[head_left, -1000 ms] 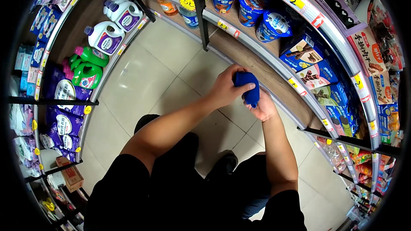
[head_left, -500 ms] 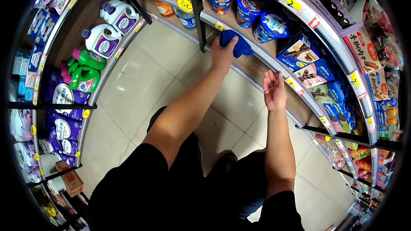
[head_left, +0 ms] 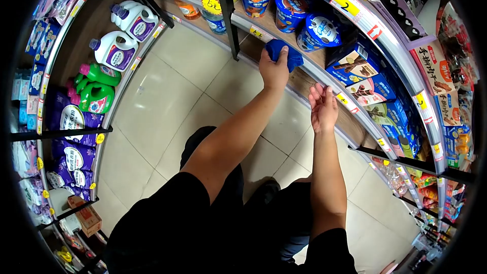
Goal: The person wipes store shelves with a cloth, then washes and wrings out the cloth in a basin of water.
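Note:
My left hand (head_left: 274, 69) grips a bunched blue cloth (head_left: 285, 54) at the edge of the right-hand shelf (head_left: 309, 83), just below the blue snack cups (head_left: 308, 29). The thumb lies over the cloth, and the fingers beneath are partly hidden. Lower and to the right, my right hand (head_left: 323, 107) is held palm up with loosely curled, spread fingers and holds nothing. It is beside the shelf's price strip, near the blue wafer boxes (head_left: 355, 66).
Detergent bottles (head_left: 115, 50) and purple bags (head_left: 73, 155) fill the left shelves. A black upright post (head_left: 227, 15) stands beyond my left hand. Packaged snacks (head_left: 433, 66) line the far right. Pale floor tiles (head_left: 172, 101) lie between the shelves.
The cloth was between both hands a second ago. My right hand has let go of it, and my left hand has carried it up to the shelf edge, lately shifting slightly right.

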The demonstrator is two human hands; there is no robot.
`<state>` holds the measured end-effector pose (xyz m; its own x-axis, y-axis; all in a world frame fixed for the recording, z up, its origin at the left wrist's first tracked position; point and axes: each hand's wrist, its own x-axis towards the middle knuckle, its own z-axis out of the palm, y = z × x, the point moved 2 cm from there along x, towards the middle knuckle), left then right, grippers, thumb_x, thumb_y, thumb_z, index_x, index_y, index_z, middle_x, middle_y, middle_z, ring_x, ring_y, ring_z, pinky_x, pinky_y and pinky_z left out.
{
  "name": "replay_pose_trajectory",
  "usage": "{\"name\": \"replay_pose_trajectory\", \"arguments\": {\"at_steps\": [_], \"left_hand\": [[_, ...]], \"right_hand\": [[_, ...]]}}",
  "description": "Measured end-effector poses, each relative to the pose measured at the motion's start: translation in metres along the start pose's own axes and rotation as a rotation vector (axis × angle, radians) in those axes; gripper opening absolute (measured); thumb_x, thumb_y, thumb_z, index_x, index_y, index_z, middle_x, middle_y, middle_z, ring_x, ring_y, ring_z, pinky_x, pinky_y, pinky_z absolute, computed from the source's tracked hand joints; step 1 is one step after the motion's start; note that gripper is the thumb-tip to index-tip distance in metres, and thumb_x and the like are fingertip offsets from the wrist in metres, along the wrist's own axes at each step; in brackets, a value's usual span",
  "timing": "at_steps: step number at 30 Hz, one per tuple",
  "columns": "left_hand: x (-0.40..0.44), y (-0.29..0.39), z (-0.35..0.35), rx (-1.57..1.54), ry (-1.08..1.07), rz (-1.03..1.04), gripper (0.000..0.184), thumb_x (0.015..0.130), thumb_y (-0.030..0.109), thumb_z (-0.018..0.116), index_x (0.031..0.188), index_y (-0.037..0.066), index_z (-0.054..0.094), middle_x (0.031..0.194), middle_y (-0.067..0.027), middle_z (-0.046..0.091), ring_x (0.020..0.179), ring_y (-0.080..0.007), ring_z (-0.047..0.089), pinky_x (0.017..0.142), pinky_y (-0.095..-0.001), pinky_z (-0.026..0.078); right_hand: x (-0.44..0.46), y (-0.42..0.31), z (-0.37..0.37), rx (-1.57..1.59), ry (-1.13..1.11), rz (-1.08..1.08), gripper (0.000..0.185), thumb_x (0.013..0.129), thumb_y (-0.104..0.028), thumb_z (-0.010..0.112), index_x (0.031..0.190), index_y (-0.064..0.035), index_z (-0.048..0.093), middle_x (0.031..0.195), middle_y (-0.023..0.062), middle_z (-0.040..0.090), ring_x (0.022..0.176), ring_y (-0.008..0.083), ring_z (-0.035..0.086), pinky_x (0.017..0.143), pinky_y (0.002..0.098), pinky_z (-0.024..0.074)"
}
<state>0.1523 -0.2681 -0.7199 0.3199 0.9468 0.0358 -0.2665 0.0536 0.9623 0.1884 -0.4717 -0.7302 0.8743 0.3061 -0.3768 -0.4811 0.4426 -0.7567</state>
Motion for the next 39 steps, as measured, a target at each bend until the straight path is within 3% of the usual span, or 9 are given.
{"name": "replay_pose_trajectory", "arguments": {"at_steps": [6,14,18,21,26,28,33,35,39], "left_hand": [[-0.014,-0.022,0.011,0.064,-0.037,-0.012,0.025,0.101,0.016,0.079,0.118,0.001,0.070,0.105,-0.0053,0.076,0.092,-0.0136,0.070,0.079,-0.0324,0.059],[-0.032,-0.004,0.005,0.295,-0.299,0.032,0.042,0.096,0.028,0.084,0.121,-0.002,0.067,0.106,-0.0181,0.077,0.094,-0.0286,0.074,0.088,-0.0418,0.058],[0.036,-0.006,-0.022,0.351,0.267,0.142,0.046,0.101,0.031,0.079,0.129,-0.002,0.064,0.112,-0.0197,0.075,0.102,-0.0260,0.073,0.090,-0.0397,0.058],[0.060,0.014,-0.035,-0.067,0.182,-0.047,0.046,0.105,0.031,0.074,0.135,-0.003,0.061,0.116,-0.0161,0.075,0.103,-0.0246,0.073,0.092,-0.0371,0.058],[0.029,0.011,-0.018,-0.123,-0.008,-0.269,0.041,0.109,0.032,0.069,0.139,0.008,0.058,0.122,-0.0105,0.073,0.099,-0.0211,0.074,0.071,-0.0362,0.063],[0.014,0.003,-0.012,-0.157,0.017,-0.237,0.034,0.108,0.029,0.070,0.127,0.005,0.057,0.106,-0.0103,0.073,0.076,-0.0176,0.070,0.056,-0.0321,0.055],[0.003,-0.026,-0.016,0.038,-0.130,-0.071,0.039,0.107,0.030,0.072,0.131,0.003,0.061,0.114,-0.0130,0.073,0.099,-0.0210,0.070,0.080,-0.0364,0.058],[0.023,-0.018,-0.023,0.133,-0.120,0.061,0.039,0.108,0.032,0.071,0.134,0.006,0.060,0.112,-0.0087,0.073,0.095,-0.0150,0.069,0.067,-0.0336,0.059],[0.083,0.021,-0.055,-0.315,0.159,-0.282,0.056,0.107,0.050,0.067,0.141,0.007,0.055,0.122,-0.0108,0.069,0.090,-0.0217,0.071,0.054,-0.0337,0.057]], "right_hand": [[0.004,0.006,-0.003,-0.061,-0.009,-0.057,0.033,0.114,-0.035,0.060,0.127,-0.0054,0.062,0.122,0.0144,0.075,0.108,0.0271,0.076,0.085,0.0366,0.0658],[0.009,0.008,-0.006,-0.088,-0.037,-0.094,0.032,0.114,-0.035,0.059,0.125,-0.0051,0.062,0.118,0.0131,0.076,0.103,0.0243,0.076,0.085,0.0371,0.0646],[0.007,0.006,-0.006,-0.097,-0.043,-0.090,0.033,0.114,-0.036,0.059,0.124,-0.0046,0.061,0.117,0.0135,0.076,0.102,0.0255,0.076,0.084,0.0370,0.0652],[0.006,0.004,-0.009,-0.087,-0.044,-0.052,0.032,0.114,-0.036,0.059,0.124,-0.0055,0.061,0.115,0.0134,0.076,0.102,0.0262,0.076,0.083,0.0373,0.0655],[0.003,0.000,-0.011,-0.081,-0.046,-0.023,0.030,0.115,-0.036,0.058,0.122,-0.0063,0.061,0.114,0.0128,0.076,0.101,0.0264,0.077,0.081,0.0370,0.0657],[0.002,0.002,-0.007,-0.075,-0.045,-0.015,0.030,0.115,-0.035,0.058,0.121,-0.0065,0.061,0.113,0.0126,0.076,0.100,0.0264,0.077,0.080,0.0368,0.0657],[0.010,0.008,-0.010,-0.084,-0.010,-0.045,0.032,0.114,-0.036,0.059,0.123,-0.0061,0.061,0.112,0.0120,0.076,0.098,0.0267,0.077,0.078,0.0374,0.0652],[0.011,0.010,-0.011,-0.088,-0.005,-0.062,0.034,0.113,-0.038,0.060,0.125,-0.0060,0.062,0.111,0.0113,0.076,0.098,0.0258,0.077,0.078,0.0366,0.0646],[0.007,0.007,-0.010,-0.101,-0.037,-0.068,0.034,0.114,-0.039,0.060,0.126,-0.0067,0.062,0.111,0.0107,0.076,0.098,0.0251,0.077,0.078,0.0356,0.0642]]}}
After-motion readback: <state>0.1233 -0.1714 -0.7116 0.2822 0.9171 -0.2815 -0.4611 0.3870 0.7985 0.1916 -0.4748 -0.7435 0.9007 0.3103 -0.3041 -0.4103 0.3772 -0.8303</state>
